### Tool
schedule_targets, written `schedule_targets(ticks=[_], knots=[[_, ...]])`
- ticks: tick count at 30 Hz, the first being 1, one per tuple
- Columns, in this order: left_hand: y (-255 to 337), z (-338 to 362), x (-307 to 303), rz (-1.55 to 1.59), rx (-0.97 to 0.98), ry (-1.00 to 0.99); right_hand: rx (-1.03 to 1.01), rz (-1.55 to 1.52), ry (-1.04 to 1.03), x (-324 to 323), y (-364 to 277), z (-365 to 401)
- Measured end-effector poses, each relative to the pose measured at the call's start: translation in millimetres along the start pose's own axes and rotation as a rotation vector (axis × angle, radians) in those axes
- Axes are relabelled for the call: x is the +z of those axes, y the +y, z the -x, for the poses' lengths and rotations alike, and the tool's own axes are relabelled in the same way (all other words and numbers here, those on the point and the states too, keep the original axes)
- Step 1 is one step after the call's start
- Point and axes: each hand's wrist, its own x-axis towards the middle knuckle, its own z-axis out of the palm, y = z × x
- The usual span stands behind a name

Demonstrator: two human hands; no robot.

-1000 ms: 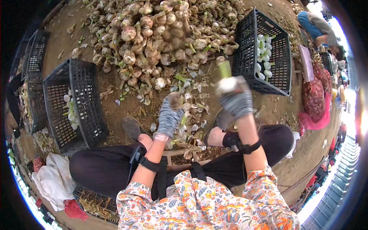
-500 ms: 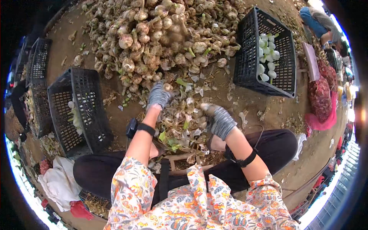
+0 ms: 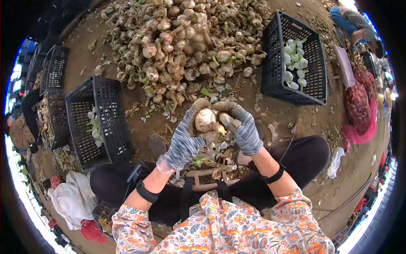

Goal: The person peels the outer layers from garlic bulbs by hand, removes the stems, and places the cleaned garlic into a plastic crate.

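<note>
A garlic bulb (image 3: 205,120) with dirty, pale outer skin is held before me, its cut stem pointing down to the right. My left hand (image 3: 189,134), in a grey striped knit glove, wraps the bulb from the left, thumb beneath it and fingers over the top. On the other side, my right hand (image 3: 242,125), gloved the same way, is curled with its fingertips at the bulb's upper right edge. Loose skins and leaf scraps (image 3: 203,158) lie on the ground below both hands.
A big heap of unpeeled garlic (image 3: 182,46) rises ahead. Black plastic crates stand at the right (image 3: 315,80) and left (image 3: 82,127), each with white peeled bulbs inside. Red net sacks (image 3: 359,106) lie far right, near another person (image 3: 353,23). A white sack (image 3: 74,199) is at lower left.
My left hand has come back from the heap's edge, bringing a garlic bulb toward me. My right hand has moved up and inward to meet it, and both hands are now at the bulb.
</note>
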Motion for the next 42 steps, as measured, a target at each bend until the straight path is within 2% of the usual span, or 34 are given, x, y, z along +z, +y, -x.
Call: schedule_targets(ticks=[1,3,4,5,7,8,11,13,15,19,21,23,25,26,27,28,29,30,31,33,34,35,36,37,38,39,40,41,42], knots=[[1,3,-2,-0.002,0.004,0.007,-0.001,0.0,-0.008,-1,-1,2],[2,7,-4,-0.073,-0.005,0.075,-0.102,0.121,-0.192,-2,-2,4],[-1,8,-2,-0.163,0.037,0.145,-0.102,0.123,-0.195,3,-1,6],[-2,10,1,-0.161,0.039,0.148,-0.032,0.068,-0.118,11,2,8],[-5,14,9,-0.393,0.087,0.119,0.11,-0.04,0.043,21,7,12],[-11,17,14,-0.33,0.096,0.131,-0.073,0.19,0.093,16,20,10],[-18,20,8,-0.177,0.074,0.12,-0.026,0.228,0.055,5,35,3],[-17,20,1,-0.249,0.107,0.121,0.0,0.238,0.049,8,22,4],[-10,20,-3,-0.392,0.047,0.088,0.032,0.269,0.031,13,13,2],[-11,17,-9,-0.253,0.017,0.086,0.165,0.34,-0.009,-5,28,-5],[-7,15,-9,-0.002,-0.027,0.092,0.144,0.304,-0.047,-7,28,-7],[-11,14,-9,0.01,0.007,0.12,0.138,0.281,-0.072,-4,16,-6],[-31,14,-16,0.02,0.04,0.147,0.259,0.322,-0.074,9,-8,-3],[-57,14,-26,0.238,-0.125,0.14,0.155,0.349,-0.072,9,5,-2],[-62,10,-30,0.455,-0.29,0.129,0.156,0.348,-0.073,11,10,-1],[-66,11,-31,0.344,-0.229,0.265,0.035,0.505,-0.099,13,14,1],[-50,8,-33,0.345,-0.232,0.267,-0.085,0.66,-0.126,14,16,5],[-28,4,-37,0.329,-0.524,0.272,-0.255,0.917,-0.146,16,9,10],[-17,0,-40,0.307,-0.816,0.273,-0.251,0.915,-0.147,16,10,12],[-56,0,-46,0.255,-0.82,0.33,-0.166,0.95,-0.242,15,16,15],[-76,4,-57,-0.264,-0.445,0.22,-0.351,0.89,-0.18,12,31,16],[-84,4,-63,-0.758,-0.043,0.097,-0.353,0.891,-0.18,9,42,17],[-20,-13,-41,-0.533,-0.624,0.101,-0.304,0.829,-0.101,7,51,17],[-9,-10,-33,-0.53,-0.621,0.101,-0.254,0.768,-0.023,5,54,16],[-4,0,-26,-0.611,-0.19,0.203,-0.161,0.689,-0.069,2,52,10],[1,7,-19,-0.672,0.246,0.298,-0.161,0.692,-0.068,2,46,6],[5,8,-14,-0.714,0.327,0.225,-0.182,0.62,-0.113,5,37,2],[10,11,-4,-0.78,0.252,0.194,-0.203,0.549,-0.156,6,32,1],[3,10,-5,-0.707,0.199,0.212,-0.196,0.5,-0.168,5,33,2]])
